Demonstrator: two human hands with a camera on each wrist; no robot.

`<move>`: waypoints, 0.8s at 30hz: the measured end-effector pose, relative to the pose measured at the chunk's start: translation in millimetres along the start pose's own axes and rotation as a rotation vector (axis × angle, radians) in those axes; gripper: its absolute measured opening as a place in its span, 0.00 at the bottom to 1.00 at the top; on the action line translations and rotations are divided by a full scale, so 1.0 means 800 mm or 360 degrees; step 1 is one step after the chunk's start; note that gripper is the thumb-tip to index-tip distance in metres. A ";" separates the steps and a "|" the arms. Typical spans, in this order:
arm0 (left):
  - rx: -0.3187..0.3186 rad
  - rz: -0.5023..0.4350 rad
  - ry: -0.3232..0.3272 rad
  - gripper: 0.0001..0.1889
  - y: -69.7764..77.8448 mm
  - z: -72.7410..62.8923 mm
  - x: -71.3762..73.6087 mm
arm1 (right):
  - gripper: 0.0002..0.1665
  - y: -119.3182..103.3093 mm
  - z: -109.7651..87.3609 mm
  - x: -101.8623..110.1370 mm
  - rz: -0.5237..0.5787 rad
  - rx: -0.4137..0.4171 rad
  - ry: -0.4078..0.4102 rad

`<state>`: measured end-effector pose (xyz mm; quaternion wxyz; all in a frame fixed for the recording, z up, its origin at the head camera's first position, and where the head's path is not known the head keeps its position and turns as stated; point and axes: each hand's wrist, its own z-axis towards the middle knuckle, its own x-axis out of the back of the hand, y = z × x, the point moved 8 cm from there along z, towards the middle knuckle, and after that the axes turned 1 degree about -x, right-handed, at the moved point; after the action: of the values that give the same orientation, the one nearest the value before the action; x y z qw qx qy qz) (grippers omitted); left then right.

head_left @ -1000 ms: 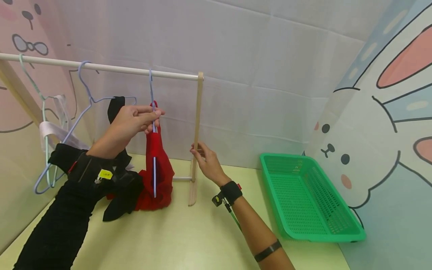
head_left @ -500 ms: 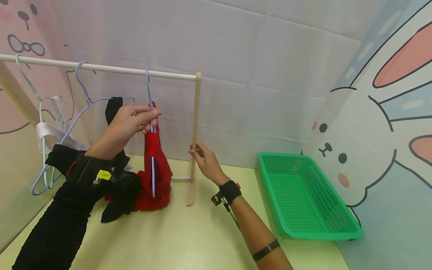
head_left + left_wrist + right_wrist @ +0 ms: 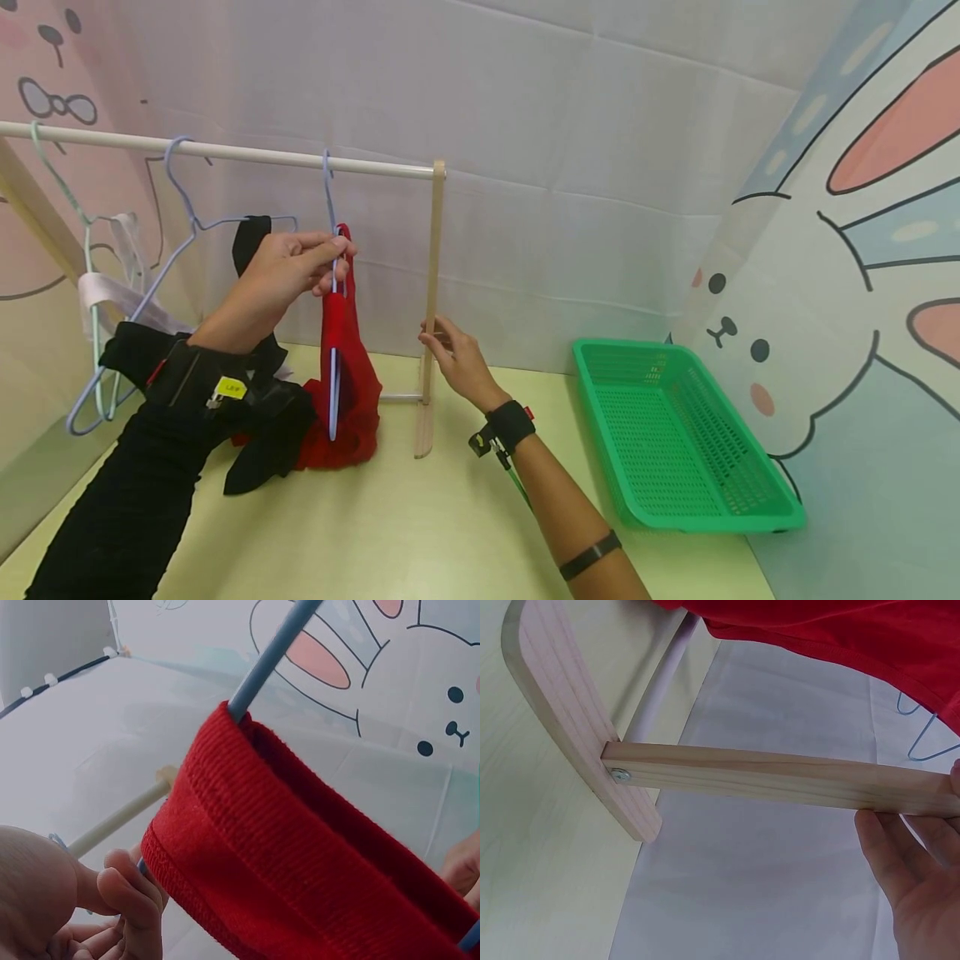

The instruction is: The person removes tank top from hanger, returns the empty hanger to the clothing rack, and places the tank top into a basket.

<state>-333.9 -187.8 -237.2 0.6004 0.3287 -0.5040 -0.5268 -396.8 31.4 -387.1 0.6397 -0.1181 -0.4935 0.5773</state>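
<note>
At centre left, left hand [image 3: 288, 265] pinches hanger [image 3: 333, 400]; at centre, right hand [image 3: 463, 360] pinches wooden post [image 3: 434, 250], apparently for stability.

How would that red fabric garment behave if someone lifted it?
The red fabric garment would likely flop, since its lower part bunches in loose folds. It probably wouldn't slip easily: its ribbed edge looks textured, not shiny.

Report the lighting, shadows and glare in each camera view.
Head view: bright overall, with a pale sheen on the table; left wrist view: dimmer, yet the ribbing of the red garment reads clearly; right wrist view: also dimmer, a soft shadow on the table beside the lower rail.
</note>
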 end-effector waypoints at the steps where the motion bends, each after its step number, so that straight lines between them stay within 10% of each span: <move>1: -0.0003 -0.0009 0.0000 0.21 0.001 0.000 0.000 | 0.16 0.000 0.000 0.000 0.0003 0.0000 -0.0001; 24: -0.0063 -0.0072 -0.0002 0.18 0.013 0.001 -0.003 | 0.16 0.001 0.000 0.001 0.0001 0.0001 -0.0011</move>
<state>-331.0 -182.9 -228.2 0.5944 0.3279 -0.4862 -0.5503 -397.1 32.1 -387.3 0.6378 -0.1160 -0.4955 0.5781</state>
